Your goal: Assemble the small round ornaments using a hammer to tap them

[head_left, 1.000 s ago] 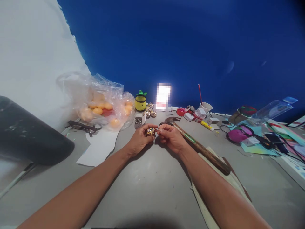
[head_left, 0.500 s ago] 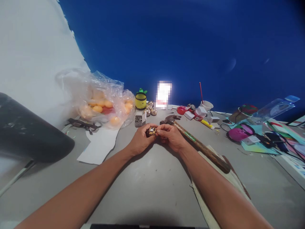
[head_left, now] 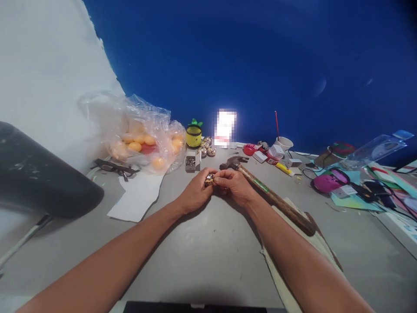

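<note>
My left hand (head_left: 197,190) is closed around a small shiny gold-and-silver ball (head_left: 209,180) with dark patches. The fingers of my right hand (head_left: 235,186) are pinched together at the ball's right side. Anything small between those fingertips is hidden. Just beyond my left hand stands a small open box (head_left: 190,164) of tiny metal pieces, perhaps tacks. Several similar shiny balls (head_left: 211,151) lie behind it. A claw hammer (head_left: 273,198) with a worn wooden handle lies close to my right hand and forearm, its head toward the wall.
Left stand a clear plastic bag (head_left: 146,148) of orange balls, dark glasses (head_left: 114,168), white paper (head_left: 138,202) and a dark cylinder (head_left: 48,174). A yellow pineapple-like pot (head_left: 194,137) is at the back. To the right are a white cup (head_left: 285,142), small boxes (head_left: 259,156) and a clear bottle (head_left: 374,150).
The view has shifted slightly. The ball seems turned a little in my left hand, while my right fingers stay pinched beside it.
</note>
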A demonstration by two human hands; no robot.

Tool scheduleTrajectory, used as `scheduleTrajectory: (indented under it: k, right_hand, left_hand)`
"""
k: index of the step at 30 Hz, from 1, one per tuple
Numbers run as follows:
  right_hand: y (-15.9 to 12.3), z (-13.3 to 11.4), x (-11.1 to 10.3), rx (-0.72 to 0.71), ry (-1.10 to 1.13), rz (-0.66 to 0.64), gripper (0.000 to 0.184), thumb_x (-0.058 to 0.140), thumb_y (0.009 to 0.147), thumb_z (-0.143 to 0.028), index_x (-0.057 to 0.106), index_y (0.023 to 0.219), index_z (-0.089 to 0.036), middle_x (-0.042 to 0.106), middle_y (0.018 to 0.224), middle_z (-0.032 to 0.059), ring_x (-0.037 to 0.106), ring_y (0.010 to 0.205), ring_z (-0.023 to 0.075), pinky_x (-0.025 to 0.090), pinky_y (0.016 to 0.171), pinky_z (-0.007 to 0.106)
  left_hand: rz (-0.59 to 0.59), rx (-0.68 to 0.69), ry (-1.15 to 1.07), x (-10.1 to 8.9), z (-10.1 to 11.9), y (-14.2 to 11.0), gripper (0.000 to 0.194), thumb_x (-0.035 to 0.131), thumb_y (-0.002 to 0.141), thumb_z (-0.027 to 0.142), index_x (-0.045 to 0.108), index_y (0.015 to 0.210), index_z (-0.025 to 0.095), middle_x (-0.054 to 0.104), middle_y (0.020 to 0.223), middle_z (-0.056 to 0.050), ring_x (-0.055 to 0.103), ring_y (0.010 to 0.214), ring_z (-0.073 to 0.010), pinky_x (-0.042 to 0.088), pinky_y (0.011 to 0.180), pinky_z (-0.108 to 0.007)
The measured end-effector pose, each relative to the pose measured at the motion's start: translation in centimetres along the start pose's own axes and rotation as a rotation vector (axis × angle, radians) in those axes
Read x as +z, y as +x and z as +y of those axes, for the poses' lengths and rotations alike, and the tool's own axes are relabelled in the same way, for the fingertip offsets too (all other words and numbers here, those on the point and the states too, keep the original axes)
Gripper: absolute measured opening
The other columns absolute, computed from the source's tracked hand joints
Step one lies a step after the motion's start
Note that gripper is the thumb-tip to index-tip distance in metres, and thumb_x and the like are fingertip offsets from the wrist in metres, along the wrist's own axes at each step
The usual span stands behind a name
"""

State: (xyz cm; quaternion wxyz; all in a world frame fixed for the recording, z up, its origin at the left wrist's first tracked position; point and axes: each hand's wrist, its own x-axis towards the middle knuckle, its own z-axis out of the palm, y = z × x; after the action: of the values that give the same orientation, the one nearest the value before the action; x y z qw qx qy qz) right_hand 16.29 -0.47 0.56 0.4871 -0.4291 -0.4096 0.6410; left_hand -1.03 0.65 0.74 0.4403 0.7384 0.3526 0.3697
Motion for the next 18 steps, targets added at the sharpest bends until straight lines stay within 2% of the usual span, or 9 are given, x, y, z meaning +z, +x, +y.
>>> scheduleTrajectory:
  k: [12,18]
  right_hand:
    - [-0.27,-0.16,0.44,-0.077,-0.110,0.033,0.032,0.094,0.058,-0.040,0.073,0.068,-0.018,0.065,0.063,0.0011,0.044,0.052,0.0086,0.030,0.049,0.024]
    - [-0.12,0.07,0.46,-0.063,-0.077,0.042,0.031,0.094,0.056,-0.038,0.074,0.066,-0.018,0.066,0.063,0.0018,0.047,0.053,0.0089,0.030,0.049,0.023]
  left_hand:
    - [0.009,0.010,0.140,0.29,-0.77,-0.18,0.020,0.053,0.093,0.027,0.057,0.111,0.020,0.067,0.113,-0.009,0.063,0.106,-0.0261,0.049,0.099,-0.042]
    - [0.026,0.022,0.183,0.59,-0.77,-0.26,0.023,0.050,0.089,0.019,0.055,0.112,0.021,0.065,0.115,-0.009,0.061,0.109,-0.0257,0.048,0.100,-0.041]
